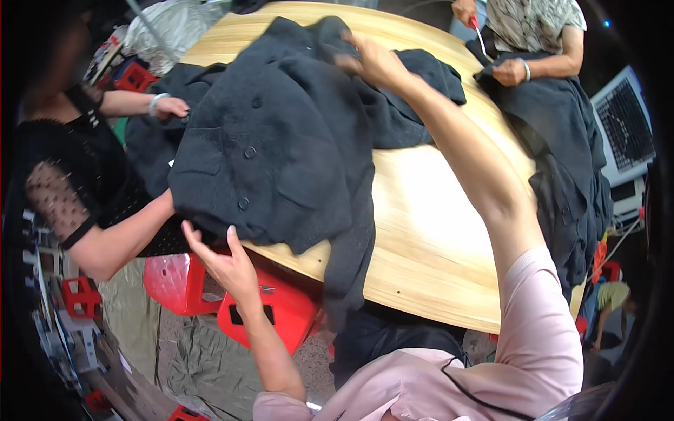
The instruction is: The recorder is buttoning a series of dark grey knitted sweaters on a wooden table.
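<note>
We've got the dark buttoned jacket [281, 147] between our hands: left hand [230, 270] just below its near edge, right hand [375, 62] up at its far end. It's draped over a pale wooden table [435, 231], with a red stool [291, 312] beside it and co-workers [84, 203] either side. Our left fingers are spread, palm up-ish; our right arm stretches way forward, fingers blurred, so we can't tell if they're pinching cloth.
</note>
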`<action>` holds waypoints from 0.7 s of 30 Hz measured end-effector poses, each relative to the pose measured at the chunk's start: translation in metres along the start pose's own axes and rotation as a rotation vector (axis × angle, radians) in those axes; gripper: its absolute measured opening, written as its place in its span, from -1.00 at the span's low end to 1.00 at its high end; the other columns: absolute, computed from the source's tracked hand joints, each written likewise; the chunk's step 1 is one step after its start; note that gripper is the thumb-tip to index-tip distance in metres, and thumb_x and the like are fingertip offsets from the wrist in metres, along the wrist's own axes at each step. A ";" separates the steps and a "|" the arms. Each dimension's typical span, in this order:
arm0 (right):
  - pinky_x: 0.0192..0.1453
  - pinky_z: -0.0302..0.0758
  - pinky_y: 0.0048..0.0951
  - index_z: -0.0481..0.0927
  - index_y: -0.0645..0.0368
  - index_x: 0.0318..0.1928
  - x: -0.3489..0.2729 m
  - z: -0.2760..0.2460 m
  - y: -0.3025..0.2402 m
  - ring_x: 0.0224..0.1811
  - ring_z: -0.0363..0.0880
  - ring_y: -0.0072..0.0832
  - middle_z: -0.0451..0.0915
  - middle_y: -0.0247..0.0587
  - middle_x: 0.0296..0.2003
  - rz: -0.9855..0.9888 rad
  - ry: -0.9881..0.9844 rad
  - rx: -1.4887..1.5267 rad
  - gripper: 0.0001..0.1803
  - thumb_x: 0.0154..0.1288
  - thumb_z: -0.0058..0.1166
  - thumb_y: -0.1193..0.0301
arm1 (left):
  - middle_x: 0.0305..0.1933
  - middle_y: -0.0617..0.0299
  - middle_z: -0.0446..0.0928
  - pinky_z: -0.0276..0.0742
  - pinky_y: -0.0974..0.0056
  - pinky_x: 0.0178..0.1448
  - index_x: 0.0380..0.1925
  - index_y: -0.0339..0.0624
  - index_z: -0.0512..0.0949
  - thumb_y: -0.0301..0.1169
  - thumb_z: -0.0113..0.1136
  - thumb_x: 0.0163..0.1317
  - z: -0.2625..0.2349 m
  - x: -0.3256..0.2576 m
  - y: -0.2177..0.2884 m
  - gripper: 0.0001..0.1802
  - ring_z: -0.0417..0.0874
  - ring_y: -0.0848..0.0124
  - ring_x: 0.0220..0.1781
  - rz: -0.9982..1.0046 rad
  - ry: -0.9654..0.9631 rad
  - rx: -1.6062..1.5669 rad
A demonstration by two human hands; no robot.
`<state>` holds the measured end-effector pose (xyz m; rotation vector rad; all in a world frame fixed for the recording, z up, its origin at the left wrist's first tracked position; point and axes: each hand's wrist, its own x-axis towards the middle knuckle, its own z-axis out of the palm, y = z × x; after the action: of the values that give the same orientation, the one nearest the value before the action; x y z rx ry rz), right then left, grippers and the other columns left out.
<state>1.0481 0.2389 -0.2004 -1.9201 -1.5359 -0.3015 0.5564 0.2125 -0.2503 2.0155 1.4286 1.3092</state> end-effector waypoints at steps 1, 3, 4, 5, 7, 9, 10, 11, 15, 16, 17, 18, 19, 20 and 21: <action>0.49 0.54 0.13 0.51 0.10 0.59 -0.036 -0.004 -0.012 0.43 0.63 0.23 0.67 0.27 0.35 0.124 -0.345 -0.099 -0.09 0.55 0.24 -0.30 | 0.75 -0.23 0.31 0.26 -0.15 0.75 0.70 -0.32 0.26 -0.41 0.43 0.52 -0.006 -0.005 0.002 -0.15 0.38 -0.14 0.73 0.120 0.052 0.149; 0.77 0.29 0.05 0.56 0.04 0.57 -0.132 -0.014 0.036 0.73 0.33 0.09 0.36 0.14 0.68 0.183 -0.418 -0.285 -0.05 0.48 0.26 -0.38 | 0.74 -0.22 0.32 0.22 -0.15 0.79 0.63 -0.28 0.41 -0.50 0.44 0.47 0.010 -0.013 0.039 -0.24 0.34 -0.10 0.77 0.272 -0.005 0.108; 0.79 0.30 0.00 0.62 0.05 0.50 -0.172 -0.019 0.060 0.76 0.27 0.05 0.28 0.09 0.72 0.129 -0.240 -0.226 -0.13 0.46 0.35 -0.30 | 0.72 -0.22 0.34 0.20 -0.15 0.79 0.61 -0.31 0.42 -0.52 0.47 0.45 0.029 -0.017 0.057 -0.24 0.34 -0.12 0.77 0.273 -0.153 -0.016; 0.76 0.35 -0.02 0.69 0.08 0.39 -0.188 -0.034 0.057 0.71 0.35 0.06 0.35 0.03 0.68 0.212 -0.184 -0.198 -0.28 0.48 0.41 -0.16 | 0.77 -0.25 0.23 0.19 -0.22 0.79 0.62 -0.24 0.41 -0.36 0.56 0.40 0.048 -0.019 0.066 -0.17 0.25 -0.21 0.79 0.234 -0.325 -0.130; 0.64 0.46 -0.04 0.72 0.14 0.17 -0.212 -0.055 0.069 0.58 0.49 0.01 0.52 -0.04 0.54 0.310 -0.124 -0.259 -0.61 0.59 0.35 0.12 | 0.82 -0.33 0.08 0.13 -0.37 0.79 0.65 -0.01 0.39 -0.15 0.59 0.38 0.090 -0.015 0.081 -0.10 0.10 -0.47 0.79 0.318 -0.541 -0.067; 0.59 0.47 -0.05 0.71 0.17 0.12 -0.217 -0.062 0.066 0.54 0.51 -0.02 0.56 -0.04 0.48 0.305 -0.152 -0.259 -0.71 0.62 0.32 0.24 | 0.81 -0.35 0.10 0.05 -0.65 0.71 0.53 0.10 0.49 0.00 0.55 0.36 0.116 -0.009 0.062 -0.21 0.07 -0.55 0.78 0.272 -0.616 0.186; 0.56 0.46 -0.06 0.68 0.19 0.11 -0.221 -0.063 0.067 0.52 0.52 -0.03 0.56 -0.01 0.46 0.271 -0.156 -0.277 -0.74 0.63 0.29 0.28 | 0.81 -0.34 0.12 0.03 -0.72 0.68 0.47 0.10 0.52 0.02 0.55 0.34 0.123 -0.001 0.047 -0.24 0.06 -0.55 0.78 0.260 -0.644 0.295; 0.56 0.46 -0.07 0.67 0.20 0.11 -0.230 -0.065 0.069 0.53 0.51 -0.03 0.56 0.00 0.46 0.269 -0.157 -0.289 -0.73 0.63 0.29 0.28 | 0.80 -0.27 0.18 0.04 -0.72 0.67 0.29 0.02 0.57 -0.03 0.57 0.27 0.125 0.008 0.034 -0.34 0.09 -0.53 0.78 0.220 -0.628 0.251; 0.62 0.41 -0.07 0.60 0.21 0.12 -0.295 -0.101 0.060 0.56 0.47 0.02 0.51 0.10 0.49 0.376 -0.143 -0.337 -0.76 0.66 0.24 0.33 | 0.83 -0.20 0.17 0.05 -0.67 0.70 0.06 -0.10 0.53 -0.11 0.50 0.25 0.125 0.029 0.007 -0.49 0.11 -0.47 0.80 0.274 -0.647 0.363; 0.63 0.37 -0.05 0.58 0.21 0.09 -0.314 -0.113 0.048 0.57 0.45 0.04 0.50 0.14 0.50 0.418 -0.139 -0.356 -0.78 0.65 0.24 0.35 | 0.84 -0.21 0.16 0.04 -0.66 0.71 0.05 -0.11 0.51 -0.11 0.49 0.26 0.125 0.029 0.006 -0.49 0.10 -0.47 0.80 0.282 -0.661 0.371; 0.63 0.37 -0.04 0.58 0.20 0.07 -0.332 -0.124 0.038 0.56 0.45 0.04 0.49 0.14 0.50 0.434 -0.131 -0.355 -0.79 0.63 0.26 0.36 | 0.84 -0.22 0.13 0.01 -0.66 0.73 0.06 -0.12 0.50 -0.11 0.47 0.28 0.124 0.028 0.011 -0.49 0.09 -0.48 0.81 0.270 -0.672 0.382; 0.62 0.37 -0.04 0.57 0.19 0.06 -0.352 -0.136 0.028 0.56 0.46 0.04 0.49 0.14 0.50 0.452 -0.124 -0.356 -0.79 0.61 0.27 0.37 | 0.84 -0.23 0.13 0.01 -0.66 0.73 0.06 -0.12 0.50 -0.10 0.46 0.29 0.125 0.027 0.009 -0.49 0.08 -0.48 0.81 0.280 -0.664 0.398; 0.58 0.39 -0.04 0.59 0.22 0.06 -0.371 -0.148 0.017 0.56 0.45 0.05 0.51 0.15 0.48 0.463 -0.105 -0.357 -0.73 0.54 0.35 0.35 | 0.85 -0.24 0.12 0.00 -0.66 0.74 0.06 -0.13 0.49 -0.09 0.45 0.30 0.125 0.029 0.009 -0.49 0.08 -0.48 0.81 0.291 -0.652 0.409; 0.57 0.39 -0.04 0.59 0.21 0.05 -0.392 -0.158 0.005 0.56 0.45 0.06 0.51 0.15 0.47 0.471 -0.095 -0.359 -0.72 0.52 0.37 0.35 | 0.85 -0.23 0.13 0.01 -0.66 0.73 0.08 -0.13 0.51 -0.07 0.43 0.32 0.128 0.028 0.008 -0.49 0.08 -0.48 0.81 0.294 -0.647 0.415; 0.57 0.39 -0.04 0.59 0.21 0.04 -0.413 -0.167 -0.008 0.56 0.45 0.07 0.51 0.16 0.46 0.482 -0.085 -0.363 -0.70 0.50 0.39 0.35 | 0.84 -0.22 0.14 0.01 -0.66 0.73 0.11 -0.14 0.53 -0.06 0.43 0.32 0.131 0.028 0.005 -0.48 0.09 -0.47 0.81 0.289 -0.638 0.418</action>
<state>0.9575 -0.1868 -0.2981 -2.5422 -1.0676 -0.3003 0.6695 0.2638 -0.3008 2.6550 1.1874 0.3689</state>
